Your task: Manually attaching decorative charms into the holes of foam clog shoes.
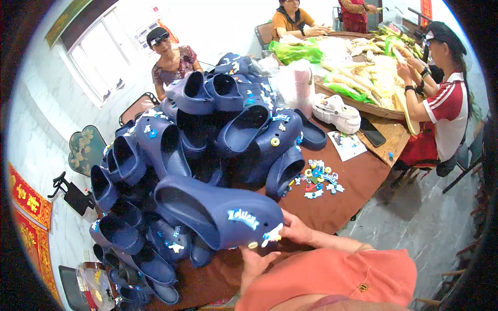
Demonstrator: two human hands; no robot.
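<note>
A navy blue clog [244,205] is raised in front of me, its opening to the left and its toe to the right. My left hand [255,263] supports it from below near the toe, the thumb stretched out and the fingertips hidden beneath. At the toe tip, my right hand [294,229] grips the clog beside a white charm [272,236]. A blue-and-white lettered charm [243,217] sits on the clog's upper. Loose colourful shoe charms [317,179] lie on the brown tablecloth [358,171] beyond my right hand.
A tall heap of navy clogs [162,140] fills the table's left side. Near the far edge are a white clog [336,113], a printed card [347,145] and a black phone [372,131]. Several people work around a big round tray [358,106]; another person [174,62] is behind the heap.
</note>
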